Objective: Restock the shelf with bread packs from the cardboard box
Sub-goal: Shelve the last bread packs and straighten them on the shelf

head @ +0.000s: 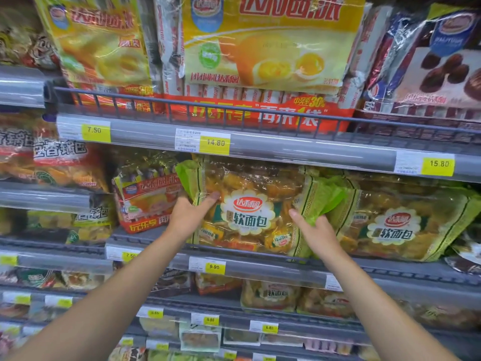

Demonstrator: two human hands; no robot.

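Left hand (191,213): your grip clasps the bread pack's (250,212) left edge.
Right hand (316,230): your grip pinches its green right end.
Pack: upright on the shelf (260,269).

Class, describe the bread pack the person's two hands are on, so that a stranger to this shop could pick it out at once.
Find the shelf rail carrying the yellow 9.90 price tag. Directly above that tag stands the bread pack, clear with green edges and a white flower-shaped label. Unlike its twin to the right, the left hand and right hand are on it.
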